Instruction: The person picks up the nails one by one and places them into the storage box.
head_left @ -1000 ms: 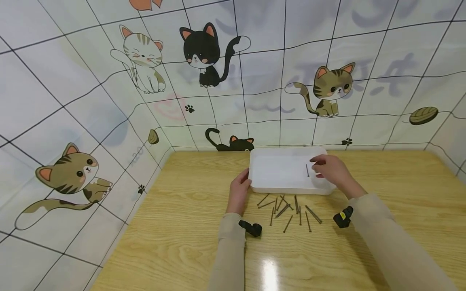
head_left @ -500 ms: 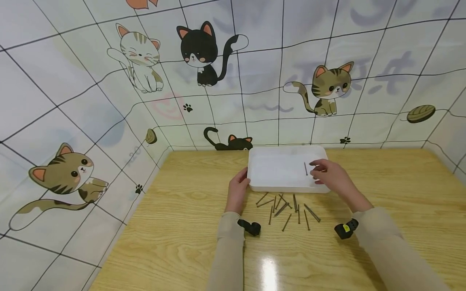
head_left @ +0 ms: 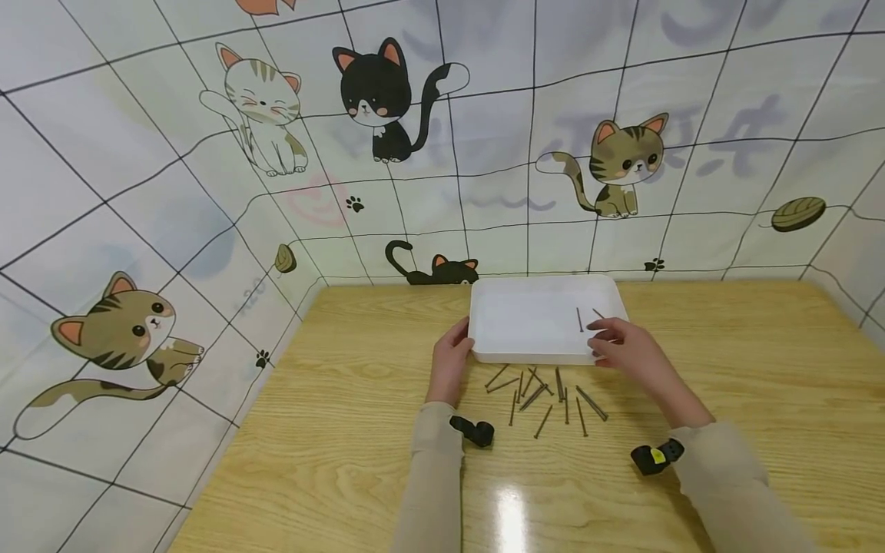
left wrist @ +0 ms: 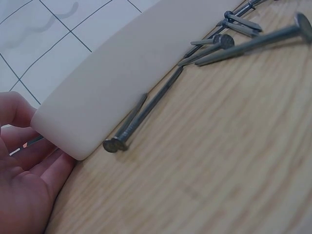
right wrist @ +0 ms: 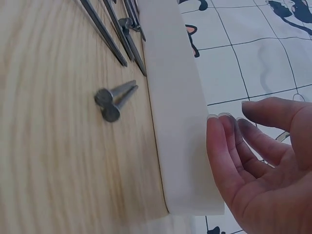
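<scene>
A shallow white tray (head_left: 532, 315) stands on the table near the back wall. My left hand (head_left: 451, 361) grips its left end; in the left wrist view the thumb lies at the tray's corner with the fingers below. Over the right end is my right hand (head_left: 625, 349), its thumb and bent fingers apart in the right wrist view, with nothing between them. One nail (head_left: 580, 319) lies inside the tray. Another nail (head_left: 598, 313) shows just beyond the right fingers, partly hidden by them. Several loose nails (head_left: 535, 398) are scattered on the table in front of the tray.
The wooden table (head_left: 346, 430) runs back to a wall sheet (head_left: 498, 177) printed with cats and grid lines. Two nails (right wrist: 109, 105) lie side by side close to the tray's front wall. Each sleeve carries a black wrist camera (head_left: 473, 432).
A second nail now shows in the tray by the right hand, where one was visible before. That hand has drawn slightly back toward the near edge. The left hand keeps its grip.
</scene>
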Motion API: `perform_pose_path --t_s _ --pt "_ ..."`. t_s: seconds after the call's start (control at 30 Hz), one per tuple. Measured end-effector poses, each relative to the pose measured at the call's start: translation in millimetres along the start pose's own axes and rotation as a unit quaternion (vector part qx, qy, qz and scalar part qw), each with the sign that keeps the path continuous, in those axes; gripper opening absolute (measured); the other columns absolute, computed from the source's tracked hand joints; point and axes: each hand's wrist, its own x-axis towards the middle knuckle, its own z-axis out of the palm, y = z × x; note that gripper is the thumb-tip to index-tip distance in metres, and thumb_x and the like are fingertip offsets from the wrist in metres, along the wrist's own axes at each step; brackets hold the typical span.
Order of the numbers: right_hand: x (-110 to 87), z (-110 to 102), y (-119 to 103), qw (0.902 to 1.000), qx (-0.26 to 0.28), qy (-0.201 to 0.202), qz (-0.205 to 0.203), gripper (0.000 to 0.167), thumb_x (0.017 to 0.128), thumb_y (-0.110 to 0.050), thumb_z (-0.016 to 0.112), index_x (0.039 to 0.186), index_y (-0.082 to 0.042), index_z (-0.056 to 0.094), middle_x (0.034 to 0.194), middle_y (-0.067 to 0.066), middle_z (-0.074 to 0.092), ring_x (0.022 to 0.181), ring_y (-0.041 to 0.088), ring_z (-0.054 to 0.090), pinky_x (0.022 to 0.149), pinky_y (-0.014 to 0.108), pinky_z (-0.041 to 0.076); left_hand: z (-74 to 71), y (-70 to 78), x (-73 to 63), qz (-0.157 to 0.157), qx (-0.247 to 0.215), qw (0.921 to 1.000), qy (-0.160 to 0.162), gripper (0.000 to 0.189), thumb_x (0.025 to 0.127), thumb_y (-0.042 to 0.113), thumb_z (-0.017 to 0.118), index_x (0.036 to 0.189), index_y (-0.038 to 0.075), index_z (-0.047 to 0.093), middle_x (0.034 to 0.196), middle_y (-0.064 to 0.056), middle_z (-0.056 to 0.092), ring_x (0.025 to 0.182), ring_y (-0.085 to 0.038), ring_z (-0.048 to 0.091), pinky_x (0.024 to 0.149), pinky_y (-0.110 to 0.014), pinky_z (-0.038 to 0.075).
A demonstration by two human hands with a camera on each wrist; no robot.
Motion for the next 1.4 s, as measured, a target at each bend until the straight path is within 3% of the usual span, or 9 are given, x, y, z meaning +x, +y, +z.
perform_pose_path --t_s 0.1,0.3,0.43,0.73,1.0,1.27,1.4 --pt "-3.4 3 3 0.9999 0.01 0.008 -0.007 0.047 0.089 -0.024 0.053 0.125 0.005 0.043 0.103 0.023 0.051 0.087 0.029 0.059 0.072 0.036 0.051 0.9 1.5 -0.6 -0.001 -0.003 1.0 0.0 0.045 0.084 0.008 0.05 0.128 0.018 0.051 0.123 0.007 0.052 0.114 -0.007 0.045 0.094 -0.03 0.036" --pt "-3.9 6 11 0.9988 0.029 0.029 0.027 0.047 0.087 -0.034 0.055 0.122 -0.004 0.048 0.102 0.012 0.053 0.085 0.018 0.059 0.072 0.033 0.051 2.3 3.9 -1.1 0.002 -0.004 1.0 -0.001 0.044 0.084 0.006 0.05 0.126 0.018 0.053 0.123 0.006 0.053 0.114 -0.009 0.045 0.094 -0.031 0.036" --pt "-8.9 2 5 0.9995 0.015 0.021 0.016 0.044 0.089 -0.034 0.051 0.119 -0.002 0.05 0.103 0.015 0.058 0.089 0.023 0.059 0.074 0.035 0.05 2.7 3.8 0.1 0.005 -0.006 1.0 -0.004 0.044 0.084 0.005 0.05 0.127 0.017 0.052 0.123 0.004 0.052 0.115 -0.01 0.044 0.095 -0.031 0.035" --pt "-18.1 -7 1 0.9974 0.028 -0.066 0.011 0.047 0.091 -0.029 0.05 0.122 0.006 0.048 0.109 0.021 0.059 0.098 0.029 0.057 0.079 0.039 0.048 2.7 5.1 1.2 0.0 0.004 1.0 0.0 0.044 0.085 0.005 0.049 0.128 0.013 0.051 0.126 0.001 0.051 0.116 -0.012 0.044 0.095 -0.03 0.035" --pt "-16.8 -7 6 0.992 -0.048 -0.114 0.024 0.05 0.087 -0.035 0.054 0.123 -0.001 0.052 0.11 0.013 0.059 0.092 0.025 0.057 0.076 0.037 0.047 0.5 4.8 0.3 0.0 0.002 1.0 -0.004 0.045 0.085 0.004 0.049 0.129 0.012 0.049 0.128 -0.002 0.05 0.118 -0.015 0.042 0.096 -0.032 0.034" --pt "-16.2 -3 7 0.9905 -0.044 -0.129 0.015 0.046 0.088 -0.024 0.054 0.124 0.005 0.048 0.11 0.018 0.057 0.088 0.025 0.059 0.072 0.034 0.049 0.8 4.7 -0.6 -0.005 -0.012 0.9998 -0.015 0.044 0.086 0.005 0.049 0.129 0.013 0.049 0.129 -0.002 0.049 0.12 -0.015 0.041 0.097 -0.033 0.032" --pt "-16.6 0 7 0.9887 -0.071 -0.131 0.015 0.045 0.088 -0.023 0.054 0.123 0.006 0.048 0.109 0.016 0.058 0.088 0.023 0.059 0.07 0.033 0.049 1.7 17.8 -9.4 -0.004 -0.013 0.9997 -0.021 0.046 0.086 0.001 0.048 0.131 0.008 0.046 0.131 -0.008 0.047 0.122 -0.021 0.04 0.097 -0.034 0.032"
